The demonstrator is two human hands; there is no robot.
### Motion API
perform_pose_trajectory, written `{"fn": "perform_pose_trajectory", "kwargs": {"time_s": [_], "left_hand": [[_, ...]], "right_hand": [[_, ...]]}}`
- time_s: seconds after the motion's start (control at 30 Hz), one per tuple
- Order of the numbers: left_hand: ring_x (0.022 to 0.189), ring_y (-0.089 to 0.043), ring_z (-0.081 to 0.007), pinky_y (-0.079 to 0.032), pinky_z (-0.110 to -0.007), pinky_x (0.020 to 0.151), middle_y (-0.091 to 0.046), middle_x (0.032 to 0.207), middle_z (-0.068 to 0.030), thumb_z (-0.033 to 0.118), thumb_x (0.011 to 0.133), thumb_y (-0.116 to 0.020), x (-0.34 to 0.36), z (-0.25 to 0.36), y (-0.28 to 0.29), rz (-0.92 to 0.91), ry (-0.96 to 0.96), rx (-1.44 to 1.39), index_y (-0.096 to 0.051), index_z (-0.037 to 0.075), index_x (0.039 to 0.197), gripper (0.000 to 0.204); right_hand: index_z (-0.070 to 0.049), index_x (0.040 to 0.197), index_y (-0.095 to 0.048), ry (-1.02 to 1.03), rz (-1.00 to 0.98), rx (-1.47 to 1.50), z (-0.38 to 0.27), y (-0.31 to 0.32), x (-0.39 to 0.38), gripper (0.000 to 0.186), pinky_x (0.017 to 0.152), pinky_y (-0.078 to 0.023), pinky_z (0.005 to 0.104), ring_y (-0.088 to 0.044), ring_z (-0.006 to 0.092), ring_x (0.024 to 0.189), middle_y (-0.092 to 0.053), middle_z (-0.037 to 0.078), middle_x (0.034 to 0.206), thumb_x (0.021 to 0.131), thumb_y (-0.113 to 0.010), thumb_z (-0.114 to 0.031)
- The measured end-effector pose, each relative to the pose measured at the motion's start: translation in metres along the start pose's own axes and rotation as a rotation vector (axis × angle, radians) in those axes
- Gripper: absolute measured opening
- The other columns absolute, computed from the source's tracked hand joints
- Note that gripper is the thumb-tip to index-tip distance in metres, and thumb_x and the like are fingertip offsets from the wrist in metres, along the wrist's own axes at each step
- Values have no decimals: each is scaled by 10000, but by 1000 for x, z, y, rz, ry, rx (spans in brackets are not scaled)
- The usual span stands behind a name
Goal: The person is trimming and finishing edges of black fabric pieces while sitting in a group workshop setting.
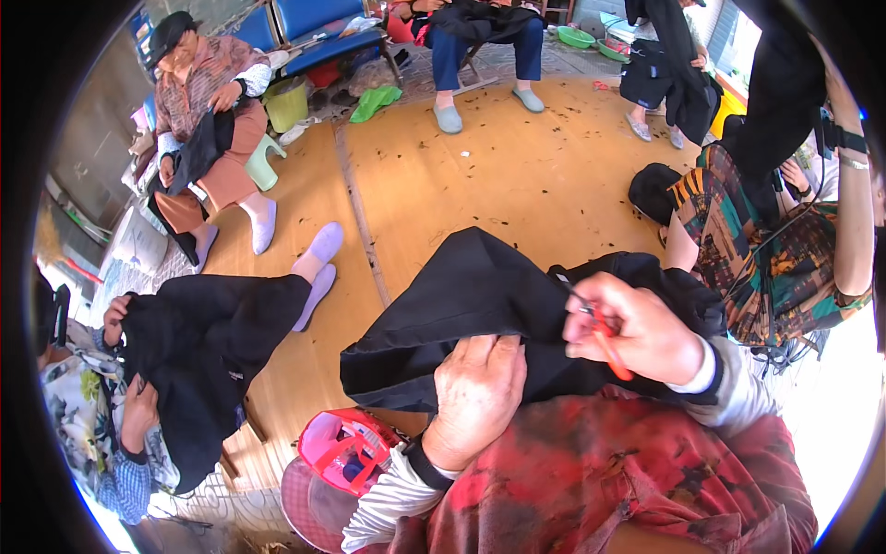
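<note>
Black cloth [471, 286], one piece: spread at the far edge of the person's lap [591, 471]. Left hand [478, 392]: grip narrow, holding the cloth's folded edge. Right hand [637, 328]: grip closed around an orange-handled tool [609, 349], over the cloth. Green plastic bag [377, 103]: tan floor's [443, 194] far edge.

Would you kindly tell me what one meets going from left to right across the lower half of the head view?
Draped black fabric, pink-and-red item, the camera wearer's left hand, their right hand gripping a red-handled tool, green-and-orange patterned shirt.
</note>
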State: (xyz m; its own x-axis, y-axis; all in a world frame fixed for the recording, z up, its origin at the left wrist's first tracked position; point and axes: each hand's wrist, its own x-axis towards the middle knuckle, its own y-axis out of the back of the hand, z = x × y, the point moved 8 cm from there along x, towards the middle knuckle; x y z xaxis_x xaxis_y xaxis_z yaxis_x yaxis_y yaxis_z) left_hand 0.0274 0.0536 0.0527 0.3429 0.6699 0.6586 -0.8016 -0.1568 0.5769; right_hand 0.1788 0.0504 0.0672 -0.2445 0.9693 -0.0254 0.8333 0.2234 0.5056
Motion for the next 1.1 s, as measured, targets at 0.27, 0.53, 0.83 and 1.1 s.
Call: {"fn": "perform_pose_trajectory", "kwargs": {"time_s": [0.27,0.53,0.83,1.1], "left_hand": [[624,-555,-287,-454,-385,545,-522,689,-97,46,692,-653,-27,-25,-9,-115,18,62,-588,37,798,124],[754,-605,-289,-481,-354,671,-626,875,-113,53,721,-667,-35,-29,-1,-342,23,-206,-630,31,892,176],[644,-508,-45,-432,-179,594,-597,802,2,5,794,-640,-24,-143,36,32,906,-752,-619,3,963,170],[668,-485,-34,-418,-165,626,-573,811,24,46,789,-661,-3,-163,7,-184,845,-684,-625,-1,1006,225]], "right_hand": [[-50,1015,-459,47,-139,-5,15,-60,56,441,603,-442,325,-557,252,636,-547,108,723,742,-737,-257],[-52,1053,-437,104,-79,23,33,-71,45,309,637,-463,317,-594,242,686,-555,113,766,811,-628,-65],[-49,1056,-433,103,-162,-17,40,-75,43,324,651,-464,320,-585,273,712,-562,121,806,801,-632,-61],[-49,1059,-439,88,-177,-16,40,-74,44,331,662,-469,330,-591,278,733,-568,119,834,796,-638,-64]]}}
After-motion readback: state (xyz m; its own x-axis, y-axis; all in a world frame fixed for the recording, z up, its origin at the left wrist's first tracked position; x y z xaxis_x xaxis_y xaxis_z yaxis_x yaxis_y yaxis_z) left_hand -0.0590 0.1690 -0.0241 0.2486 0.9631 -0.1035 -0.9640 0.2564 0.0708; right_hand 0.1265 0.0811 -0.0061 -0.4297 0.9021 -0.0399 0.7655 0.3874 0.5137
